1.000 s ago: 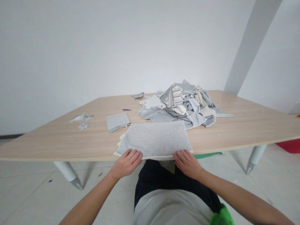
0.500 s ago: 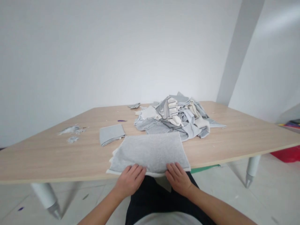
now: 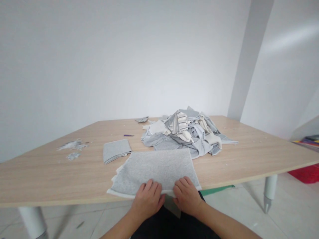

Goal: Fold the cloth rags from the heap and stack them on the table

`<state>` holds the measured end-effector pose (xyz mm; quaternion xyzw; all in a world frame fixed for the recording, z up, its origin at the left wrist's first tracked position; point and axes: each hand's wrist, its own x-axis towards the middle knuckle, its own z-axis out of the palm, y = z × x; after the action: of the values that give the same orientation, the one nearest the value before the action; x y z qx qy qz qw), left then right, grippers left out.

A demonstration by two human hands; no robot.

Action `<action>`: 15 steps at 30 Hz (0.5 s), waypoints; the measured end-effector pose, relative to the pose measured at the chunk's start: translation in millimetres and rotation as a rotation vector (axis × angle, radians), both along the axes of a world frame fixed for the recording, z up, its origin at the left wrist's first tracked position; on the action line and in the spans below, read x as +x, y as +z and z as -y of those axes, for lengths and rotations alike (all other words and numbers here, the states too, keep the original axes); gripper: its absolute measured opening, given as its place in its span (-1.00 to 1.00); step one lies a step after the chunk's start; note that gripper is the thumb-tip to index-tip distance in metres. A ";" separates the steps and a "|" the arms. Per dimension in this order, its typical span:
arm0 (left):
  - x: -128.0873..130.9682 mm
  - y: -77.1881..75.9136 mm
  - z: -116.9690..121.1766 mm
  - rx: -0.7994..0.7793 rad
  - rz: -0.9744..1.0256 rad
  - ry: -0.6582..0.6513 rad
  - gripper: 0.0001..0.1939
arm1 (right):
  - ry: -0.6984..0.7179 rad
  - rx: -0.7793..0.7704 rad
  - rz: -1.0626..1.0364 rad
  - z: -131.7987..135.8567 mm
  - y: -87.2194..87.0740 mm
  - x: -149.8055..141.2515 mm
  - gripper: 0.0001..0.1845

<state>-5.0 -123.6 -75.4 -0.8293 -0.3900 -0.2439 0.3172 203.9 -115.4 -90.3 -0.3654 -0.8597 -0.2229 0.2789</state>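
A light grey fleecy cloth (image 3: 156,171) lies flat at the near edge of the wooden table (image 3: 50,172), its near hem hanging slightly over. My left hand (image 3: 149,198) and my right hand (image 3: 186,196) rest side by side on that near hem at its middle, fingers curled over the fabric and pressing it. The two hands nearly touch.
A heap of grey, cream and striped cloth pieces (image 3: 185,132) sits behind the flat cloth. A folded grey cloth (image 3: 116,150) lies to the left. Lint scraps (image 3: 72,146) are at far left, a small purple item (image 3: 128,135) further back. A red bin (image 3: 305,172) stands on the floor right.
Both hands have slid inward along the cloth's near hem, from its corners to its middle, until almost together. The view has tilted upward.
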 end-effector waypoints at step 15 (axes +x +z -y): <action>-10.7 79.2 -36.2 -0.164 0.030 0.540 -0.77 | -0.242 -0.203 0.044 -30.0 117.9 7.5 -0.84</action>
<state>-15.7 -87.4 3.8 -0.7146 -0.6200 -0.1304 0.2966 211.4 -85.3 27.7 -0.4875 -0.8334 -0.1748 0.1930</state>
